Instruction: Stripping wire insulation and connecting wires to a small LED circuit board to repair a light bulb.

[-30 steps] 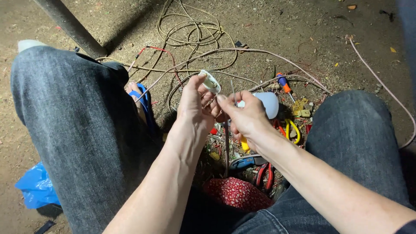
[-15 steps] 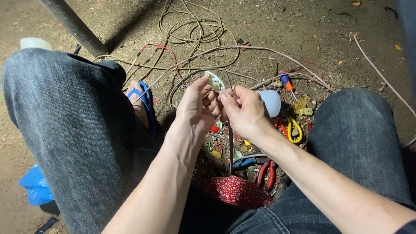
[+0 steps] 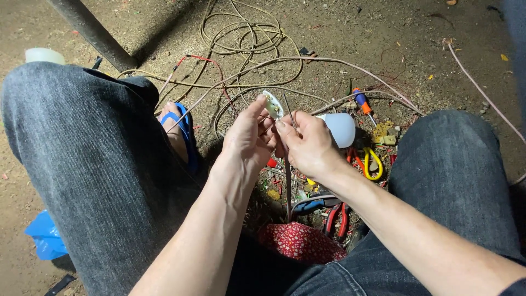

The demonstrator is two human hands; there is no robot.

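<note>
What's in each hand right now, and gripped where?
Left hand pinches a small white fitting by its lower end with its fingertips. Right hand pinches a thin wire near its top end.

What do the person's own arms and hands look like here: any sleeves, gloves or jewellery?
Both forearms are bare to the frame edge, with no sleeves visible. The left hand and right hand wear no gloves, rings or watch. Only a dark fabric edge shows at the bottom right corner.
</note>
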